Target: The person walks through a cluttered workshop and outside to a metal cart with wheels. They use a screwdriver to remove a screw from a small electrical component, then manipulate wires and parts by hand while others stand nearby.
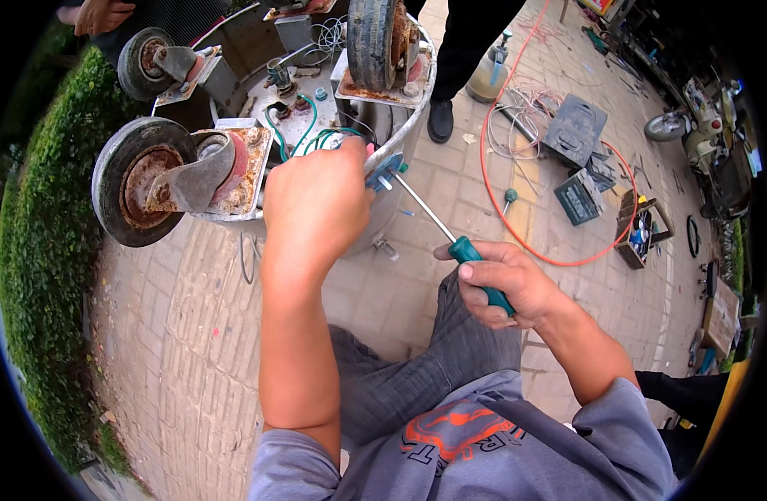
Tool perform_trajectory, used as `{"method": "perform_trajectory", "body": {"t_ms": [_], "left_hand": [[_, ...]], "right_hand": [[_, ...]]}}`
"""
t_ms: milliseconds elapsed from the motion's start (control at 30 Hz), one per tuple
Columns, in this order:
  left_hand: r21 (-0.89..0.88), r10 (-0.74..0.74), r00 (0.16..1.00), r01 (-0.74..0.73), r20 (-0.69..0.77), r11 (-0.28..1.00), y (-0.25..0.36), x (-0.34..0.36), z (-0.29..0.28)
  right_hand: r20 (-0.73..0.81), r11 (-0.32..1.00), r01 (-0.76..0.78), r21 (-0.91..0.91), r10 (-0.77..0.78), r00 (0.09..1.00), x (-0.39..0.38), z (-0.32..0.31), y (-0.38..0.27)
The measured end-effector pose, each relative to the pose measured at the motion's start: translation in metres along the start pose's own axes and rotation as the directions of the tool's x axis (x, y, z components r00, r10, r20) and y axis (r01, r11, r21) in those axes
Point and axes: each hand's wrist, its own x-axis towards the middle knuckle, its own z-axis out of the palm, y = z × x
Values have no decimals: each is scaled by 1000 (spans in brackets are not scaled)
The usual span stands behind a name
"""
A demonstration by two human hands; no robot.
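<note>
Right fingers [488, 273] clamped round screwdriver [464, 250] handle; left fingers [354, 164] at drum rim [416, 123], grip unclear.

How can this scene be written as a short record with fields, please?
Left hand: over the rim of a round grey housing; fingers mostly hidden
Right hand: grips a green-handled screwdriver
Screwdriver tip: at a blue fitting on the housing's edge; contact unclear
Housing top: rusty caster wheels
Inside housing: green wires
Paving, right: orange hose, pump sprayer

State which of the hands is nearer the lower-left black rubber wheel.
Left hand, at the grey rim right of the wheel; right hand, farther right, holds the green-handled metal screwdriver.
</note>
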Motion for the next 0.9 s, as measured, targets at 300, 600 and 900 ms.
{"method": "perform_trajectory", "body": {"t_ms": [300, 600, 900], "left_hand": [[-14, 5, 1000, -5, 8, 1000, 1, 1, 0], [-13, 10, 1000, -10, 5, 1000, 1, 0, -3], [-13, 23, 1000, -23, 8, 1000, 7, 1, 1]], "right_hand": [[-49, 606, 368, -705, -560, 827, 9, -1, 20], [135, 965, -42, 260, 6, 991, 3, -10, 11], [-89, 613, 343, -711, -563, 821, 7, -7, 23]]}}
